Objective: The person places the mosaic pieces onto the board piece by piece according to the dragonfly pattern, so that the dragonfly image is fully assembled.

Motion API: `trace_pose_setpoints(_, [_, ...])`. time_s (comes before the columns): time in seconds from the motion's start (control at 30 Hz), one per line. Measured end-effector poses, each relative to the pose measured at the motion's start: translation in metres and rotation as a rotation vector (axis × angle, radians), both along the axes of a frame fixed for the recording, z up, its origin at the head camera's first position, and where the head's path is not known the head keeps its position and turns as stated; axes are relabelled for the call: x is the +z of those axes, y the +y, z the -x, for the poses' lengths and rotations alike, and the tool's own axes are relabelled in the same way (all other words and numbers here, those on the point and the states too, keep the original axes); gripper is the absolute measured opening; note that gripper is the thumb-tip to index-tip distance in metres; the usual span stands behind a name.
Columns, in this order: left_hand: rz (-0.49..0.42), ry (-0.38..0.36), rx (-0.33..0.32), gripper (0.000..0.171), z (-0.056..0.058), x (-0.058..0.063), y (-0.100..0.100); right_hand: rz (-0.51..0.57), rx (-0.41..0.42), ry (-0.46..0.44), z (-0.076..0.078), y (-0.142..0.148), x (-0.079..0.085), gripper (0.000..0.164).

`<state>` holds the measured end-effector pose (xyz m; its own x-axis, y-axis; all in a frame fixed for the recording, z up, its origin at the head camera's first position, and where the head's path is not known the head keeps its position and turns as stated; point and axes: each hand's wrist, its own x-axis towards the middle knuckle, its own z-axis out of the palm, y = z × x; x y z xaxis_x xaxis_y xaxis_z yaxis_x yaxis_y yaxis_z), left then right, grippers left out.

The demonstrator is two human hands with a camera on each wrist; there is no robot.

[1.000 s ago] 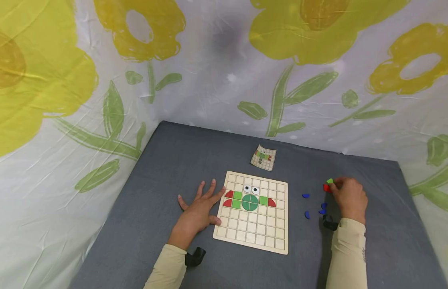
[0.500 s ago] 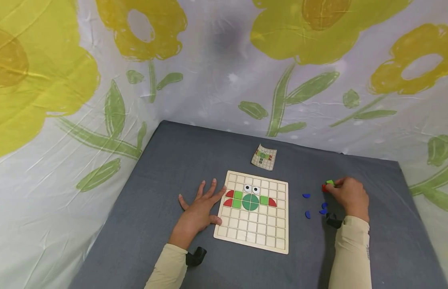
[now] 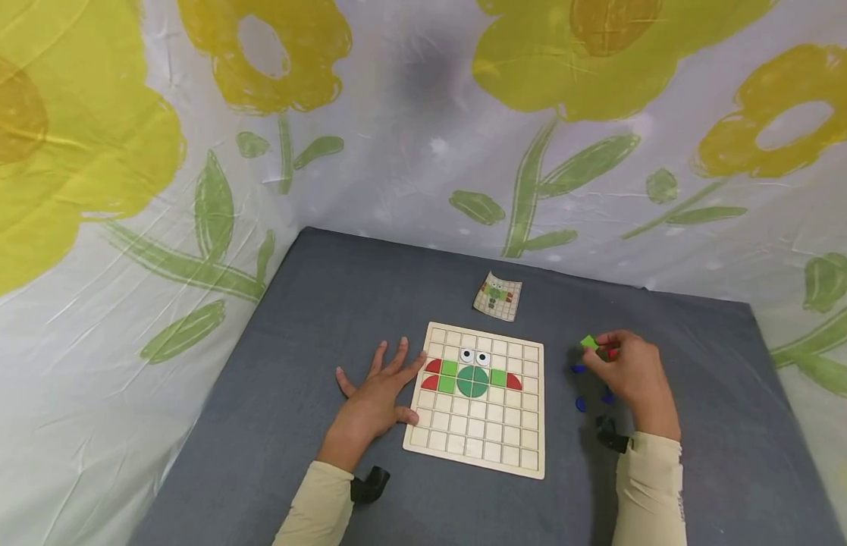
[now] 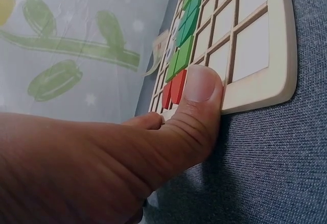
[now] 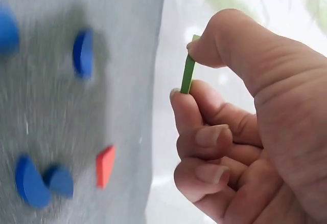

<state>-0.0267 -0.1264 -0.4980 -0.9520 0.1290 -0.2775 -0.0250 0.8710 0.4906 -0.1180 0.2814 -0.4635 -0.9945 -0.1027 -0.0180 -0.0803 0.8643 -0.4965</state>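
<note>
We judge the green tile [image 3: 588, 343], pinched by the right hand [image 3: 633, 373] right of the board [image 3: 512, 436], light, stiff and best edge-held; the spread left hand [image 3: 374, 406] touches the board's left edge.

Grid board [image 3: 474, 447]: on the table [image 3: 293, 303] — left hand [image 3: 371, 409] on its left edge
Pattern card [image 3: 498, 298]: behind the board
Half-disc pieces [image 3: 581, 404]: on the table, right of the board
Square tile [image 3: 588, 343]: in the right hand [image 3: 631, 379]
</note>
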Motion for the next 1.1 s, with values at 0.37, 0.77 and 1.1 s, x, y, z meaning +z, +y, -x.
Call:
trace_pose_setpoints(0.37, [0.004,0.001,-0.007,0.108,0.0,0.001,0.0,0.027,0.225,0.169,-0.032,-0.063,-0.001,0.022])
trace_pose_setpoints(0.77, [0.004,0.013,-0.011,0.107,0.0,-0.001,-0.001,0.05,0.325,0.178,-0.061,-0.089,-0.019,0.027])
trace_pose_setpoints(1.1, [0.006,0.006,-0.004,0.108,0.0,0.0,0.0,0.031,0.311,0.19,-0.076,-0.096,-0.033,0.025])
